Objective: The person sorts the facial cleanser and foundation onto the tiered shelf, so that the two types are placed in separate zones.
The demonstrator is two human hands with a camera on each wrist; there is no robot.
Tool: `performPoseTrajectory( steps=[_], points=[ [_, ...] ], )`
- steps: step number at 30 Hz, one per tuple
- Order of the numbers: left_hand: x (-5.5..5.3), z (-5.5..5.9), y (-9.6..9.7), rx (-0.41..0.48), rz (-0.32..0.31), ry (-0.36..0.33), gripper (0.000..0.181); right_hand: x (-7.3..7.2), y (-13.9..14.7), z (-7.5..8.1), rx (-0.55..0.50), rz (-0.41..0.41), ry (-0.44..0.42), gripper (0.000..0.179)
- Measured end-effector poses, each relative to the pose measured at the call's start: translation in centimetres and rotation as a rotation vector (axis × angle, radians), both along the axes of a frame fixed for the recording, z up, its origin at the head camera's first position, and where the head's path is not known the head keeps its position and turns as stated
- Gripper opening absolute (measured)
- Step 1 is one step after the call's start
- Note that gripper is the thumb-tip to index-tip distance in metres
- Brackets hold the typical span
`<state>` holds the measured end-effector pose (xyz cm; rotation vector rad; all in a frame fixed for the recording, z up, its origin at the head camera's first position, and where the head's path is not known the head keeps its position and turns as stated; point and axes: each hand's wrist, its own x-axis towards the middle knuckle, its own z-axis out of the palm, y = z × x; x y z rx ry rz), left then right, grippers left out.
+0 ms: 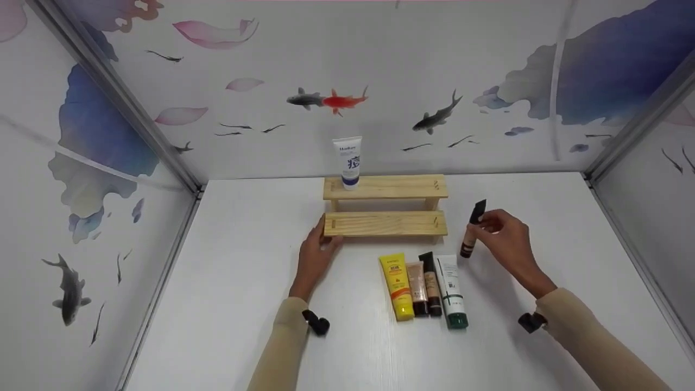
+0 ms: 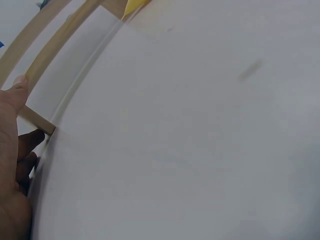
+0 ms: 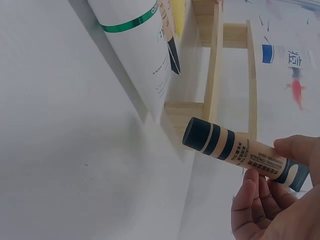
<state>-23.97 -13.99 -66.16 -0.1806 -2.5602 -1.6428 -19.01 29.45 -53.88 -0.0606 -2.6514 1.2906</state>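
My right hand pinches a beige and black foundation tube between thumb and fingers, its black cap pointing down in the head view. The tube is held over the table, right of the two-tier wooden rack. At the rack's left end, my left hand grips the lower step, thumb at its front edge and fingers round the side. On the upper step stands a white and blue tube. Before the rack lie a yellow tube, a pink-beige tube, a black-topped beige tube and a white and green tube.
The white table is bounded by a back wall and side walls printed with fish and petals. The rack's upper step stands close to the back wall. Dark cameras sit on both wrists.
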Motion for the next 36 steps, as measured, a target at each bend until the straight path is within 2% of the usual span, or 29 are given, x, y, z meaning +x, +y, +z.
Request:
performPoseTrajectory(
  steps=[17,24,36],
  points=[
    [-0.1,0.2,0.2,-0.021,0.008,-0.013,0.091,-2.6,-4.1,1.0,-0.044,0.084,0.060,0.030],
    [-0.2,0.2,0.1,-0.021,0.003,0.011,0.090,-3.5,-5.8,1.0,-0.056,0.114,0.088,0.030],
    [-0.3,-0.1,0.1,-0.037,0.009,0.012,0.088,-4.9,-9.2,0.8,-0.091,0.175,0.089,0.029]
  ],
)
